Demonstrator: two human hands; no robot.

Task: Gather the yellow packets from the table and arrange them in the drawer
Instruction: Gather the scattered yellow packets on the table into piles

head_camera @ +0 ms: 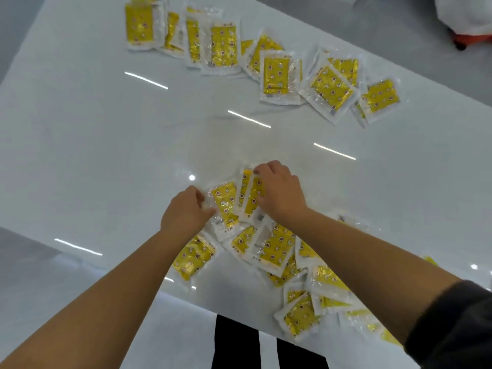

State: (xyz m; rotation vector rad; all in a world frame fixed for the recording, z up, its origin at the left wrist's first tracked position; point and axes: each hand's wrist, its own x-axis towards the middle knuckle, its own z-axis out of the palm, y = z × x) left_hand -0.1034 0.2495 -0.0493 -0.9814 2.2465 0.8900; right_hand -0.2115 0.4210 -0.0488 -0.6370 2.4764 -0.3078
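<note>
Stock: flat yellow foil packets in clear plastic sleeves [277, 246], scattered overlapping on glossy white table [80, 142] in two groups, far row [222, 46] near back edge and near heap [300, 315] beneath both forearms. Left hand [186, 211] curled, pinching clear edge of one pkt [225, 199]; right hand [281, 190] curled over approx. two tilted pkts [251, 194] just beside it, prob. to square them into one stack for a single carry. No drawer in view; contents not determinable, stowing judged not yet begun.
</note>
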